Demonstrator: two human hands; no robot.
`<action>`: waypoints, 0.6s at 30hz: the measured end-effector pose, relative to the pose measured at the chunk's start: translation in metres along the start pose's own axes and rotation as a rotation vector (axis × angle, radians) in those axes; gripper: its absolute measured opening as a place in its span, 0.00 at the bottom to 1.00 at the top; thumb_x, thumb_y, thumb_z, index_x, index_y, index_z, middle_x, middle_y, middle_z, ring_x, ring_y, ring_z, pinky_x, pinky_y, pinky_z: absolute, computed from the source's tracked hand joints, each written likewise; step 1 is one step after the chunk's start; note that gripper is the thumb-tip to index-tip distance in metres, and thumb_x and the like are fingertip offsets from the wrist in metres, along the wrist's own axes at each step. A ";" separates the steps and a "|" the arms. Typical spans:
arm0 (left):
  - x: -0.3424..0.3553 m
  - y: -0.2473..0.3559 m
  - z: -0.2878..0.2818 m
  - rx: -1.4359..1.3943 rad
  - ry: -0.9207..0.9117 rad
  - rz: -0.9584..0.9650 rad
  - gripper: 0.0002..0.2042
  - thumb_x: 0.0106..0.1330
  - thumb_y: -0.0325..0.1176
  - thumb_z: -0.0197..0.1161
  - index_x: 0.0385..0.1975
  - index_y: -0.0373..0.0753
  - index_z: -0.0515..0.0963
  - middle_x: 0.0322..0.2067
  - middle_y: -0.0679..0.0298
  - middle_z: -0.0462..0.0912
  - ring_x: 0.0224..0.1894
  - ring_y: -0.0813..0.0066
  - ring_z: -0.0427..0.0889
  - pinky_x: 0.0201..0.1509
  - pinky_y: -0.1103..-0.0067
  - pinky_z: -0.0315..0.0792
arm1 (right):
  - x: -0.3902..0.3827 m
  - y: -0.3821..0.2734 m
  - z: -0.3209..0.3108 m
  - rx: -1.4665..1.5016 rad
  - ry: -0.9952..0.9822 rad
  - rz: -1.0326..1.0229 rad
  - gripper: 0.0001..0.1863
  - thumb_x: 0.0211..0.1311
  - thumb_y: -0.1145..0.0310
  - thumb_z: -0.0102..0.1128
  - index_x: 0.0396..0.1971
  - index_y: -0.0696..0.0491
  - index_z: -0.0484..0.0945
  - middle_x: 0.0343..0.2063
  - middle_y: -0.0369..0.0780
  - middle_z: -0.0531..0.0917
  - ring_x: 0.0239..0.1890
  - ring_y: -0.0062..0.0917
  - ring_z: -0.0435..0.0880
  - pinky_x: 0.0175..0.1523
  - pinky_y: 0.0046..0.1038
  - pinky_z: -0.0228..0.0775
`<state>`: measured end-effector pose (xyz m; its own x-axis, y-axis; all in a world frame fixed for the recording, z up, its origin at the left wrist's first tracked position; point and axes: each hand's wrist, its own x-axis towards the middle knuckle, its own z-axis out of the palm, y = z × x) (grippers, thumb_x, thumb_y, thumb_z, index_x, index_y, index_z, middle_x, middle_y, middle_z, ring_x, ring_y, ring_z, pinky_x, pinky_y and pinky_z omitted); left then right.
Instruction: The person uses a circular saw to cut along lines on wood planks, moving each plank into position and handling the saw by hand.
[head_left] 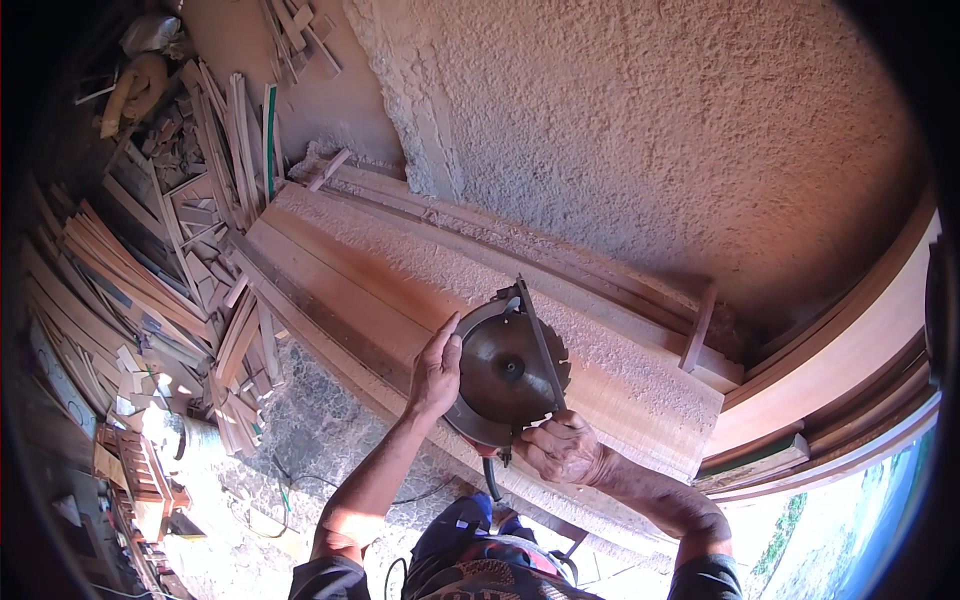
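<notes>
A circular saw [500, 385] is turned so its round toothed blade faces up at me, above the wide wooden boards. Its narrow metal base edge [541, 347] runs along the blade's right side. My left hand [436, 372] grips the saw at the left rim of its dark guard, the thumb near the edge and part of the fingers out of sight. Closed at the lower right of the saw, my right hand [560, 449] holds it beside the base's near end. The saw's motor body is mostly hidden beneath the blade and guard.
Wide planks [640, 400] strewn with sawdust lie under the saw. A rough wall [640, 140] rises behind them. Wood offcuts [200, 250] are heaped at left, and long curved boards [840, 345] stand at right. A dark cable [425, 494] trails over the floor near my legs.
</notes>
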<state>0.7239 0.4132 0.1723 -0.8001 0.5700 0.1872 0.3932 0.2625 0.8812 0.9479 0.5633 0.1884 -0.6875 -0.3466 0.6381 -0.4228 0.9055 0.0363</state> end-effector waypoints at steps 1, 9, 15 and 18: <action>0.000 -0.001 -0.001 -0.003 -0.001 -0.006 0.20 0.81 0.37 0.50 0.69 0.41 0.73 0.62 0.48 0.81 0.65 0.55 0.79 0.68 0.67 0.71 | 0.000 0.000 0.001 -0.001 0.003 -0.007 0.13 0.49 0.65 0.63 0.37 0.47 0.84 0.32 0.28 0.80 0.30 0.17 0.80 0.46 0.27 0.67; 0.005 -0.004 0.001 -0.021 -0.025 -0.027 0.20 0.81 0.38 0.50 0.68 0.40 0.73 0.63 0.49 0.80 0.66 0.54 0.78 0.69 0.67 0.70 | -0.001 -0.003 -0.006 -0.019 -0.042 0.028 0.16 0.47 0.67 0.69 0.40 0.48 0.85 0.37 0.30 0.84 0.35 0.19 0.82 0.51 0.31 0.69; 0.005 -0.009 -0.001 -0.027 -0.026 -0.020 0.21 0.82 0.41 0.49 0.69 0.41 0.72 0.64 0.50 0.79 0.67 0.56 0.77 0.70 0.68 0.69 | -0.004 -0.073 -0.011 0.017 0.144 0.536 0.15 0.55 0.68 0.73 0.41 0.53 0.81 0.33 0.38 0.81 0.35 0.32 0.82 0.44 0.37 0.71; 0.003 -0.008 -0.005 -0.045 -0.035 -0.064 0.21 0.82 0.41 0.48 0.69 0.40 0.72 0.64 0.50 0.79 0.67 0.56 0.77 0.70 0.68 0.69 | 0.008 -0.102 0.011 0.089 -0.006 0.819 0.12 0.67 0.61 0.65 0.37 0.54 0.78 0.28 0.42 0.80 0.32 0.38 0.83 0.37 0.37 0.72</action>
<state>0.7163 0.4087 0.1676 -0.8062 0.5804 0.1150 0.3203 0.2647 0.9096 0.9789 0.4657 0.1812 -0.8014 0.4137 0.4320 0.1691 0.8494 -0.4999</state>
